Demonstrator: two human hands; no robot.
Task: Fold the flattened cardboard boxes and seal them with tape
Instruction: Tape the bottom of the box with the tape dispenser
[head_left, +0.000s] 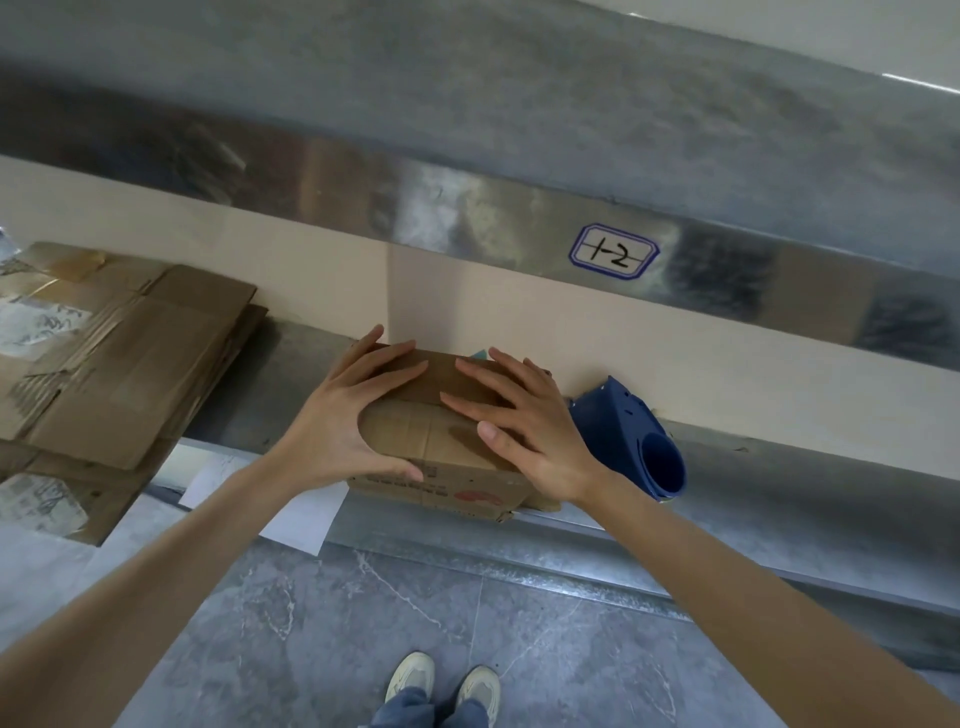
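Observation:
A small brown cardboard box (434, 441) stands folded up on the metal workbench (249, 410), its top flaps folded down. My left hand (348, 415) lies spread over the left flap, fingers straight, thumb along the box's front edge. My right hand (524, 415) presses flat on the right flap with its fingers splayed. Red print shows on the box's front face. A blue tape dispenser (631, 439) lies just right of the box, close to my right wrist.
A stack of flattened cardboard boxes (119, 364) lies on the bench at the left. White paper sheets (306, 514) stick out under the box at the bench's front edge. A beige wall strip with a label marked 1-2 (613, 252) runs behind. My shoes (441, 686) stand on the grey floor.

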